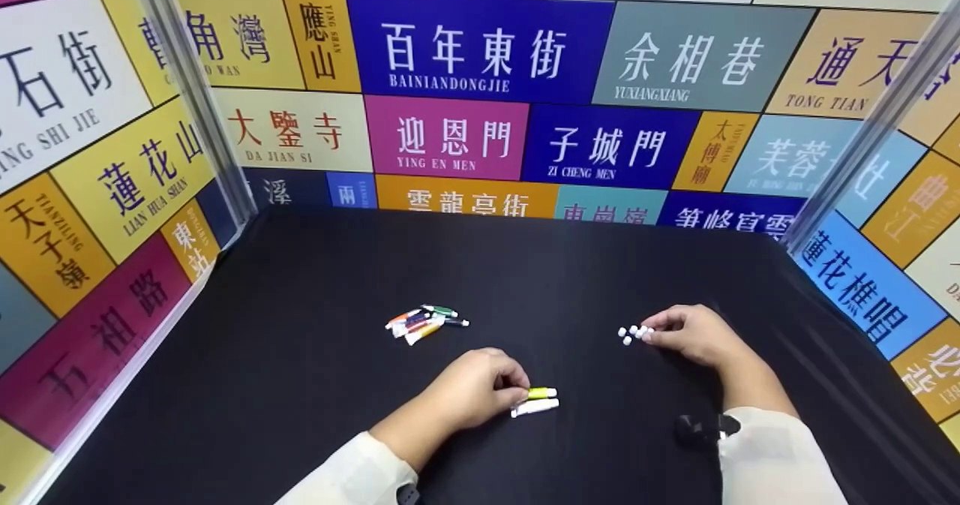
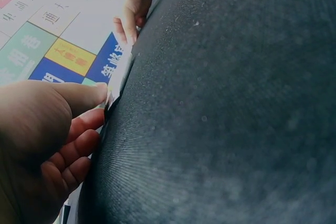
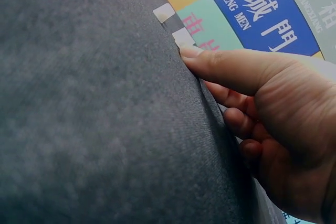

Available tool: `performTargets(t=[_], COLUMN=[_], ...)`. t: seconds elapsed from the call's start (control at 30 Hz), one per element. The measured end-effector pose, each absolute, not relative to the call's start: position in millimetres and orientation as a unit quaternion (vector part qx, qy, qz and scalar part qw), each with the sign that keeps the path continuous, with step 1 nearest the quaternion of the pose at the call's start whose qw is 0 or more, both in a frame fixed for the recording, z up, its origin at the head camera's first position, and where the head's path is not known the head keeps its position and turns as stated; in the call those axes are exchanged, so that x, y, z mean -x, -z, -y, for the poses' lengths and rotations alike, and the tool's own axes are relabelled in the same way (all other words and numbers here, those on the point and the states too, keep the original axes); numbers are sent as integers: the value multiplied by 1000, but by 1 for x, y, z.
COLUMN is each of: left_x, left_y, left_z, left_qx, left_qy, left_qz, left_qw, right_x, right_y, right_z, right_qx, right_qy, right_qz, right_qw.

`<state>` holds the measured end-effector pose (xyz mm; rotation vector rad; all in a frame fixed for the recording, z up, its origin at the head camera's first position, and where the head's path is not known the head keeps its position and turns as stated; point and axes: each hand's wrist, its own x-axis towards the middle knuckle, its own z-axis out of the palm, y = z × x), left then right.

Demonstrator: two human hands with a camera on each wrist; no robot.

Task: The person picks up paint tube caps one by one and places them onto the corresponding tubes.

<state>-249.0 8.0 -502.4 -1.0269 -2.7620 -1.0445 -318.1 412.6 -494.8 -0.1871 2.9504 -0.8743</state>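
My left hand [image 1: 484, 389] pinches the end of a small yellow paint tube [image 1: 541, 393] between thumb and forefinger, low over the black cloth. A white paint tube [image 1: 536, 407] lies right beside it, nearer to me. To the right, the thumb and forefinger of my right hand [image 1: 694, 334] close on a small white cap [image 3: 184, 37] at the edge of a little group of white caps [image 1: 627, 332]. Another white cap [image 3: 164, 12] stands just past the fingertips in the right wrist view. The other fingers of both hands are loosely curled.
A small pile of paint tubes [image 1: 424, 323] in several colours lies farther back on the left of the black cloth [image 1: 525, 280]. Panels with printed signs [image 1: 480, 47] enclose the table at the back and both sides. A dark device [image 1: 697, 430] sits by the right sleeve.
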Motion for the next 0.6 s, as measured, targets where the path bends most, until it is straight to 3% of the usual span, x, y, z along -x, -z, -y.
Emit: performTargets(t=[0.6], left_x=[263], left_y=[500], left_z=[11], left_qx=[332], left_qy=[330], left_qz=[883], left_qw=[30], right_x=[318], right_y=[499], right_z=[-416], right_qx=[32], right_qy=[281], right_qz=[-959], right_qw=[-8])
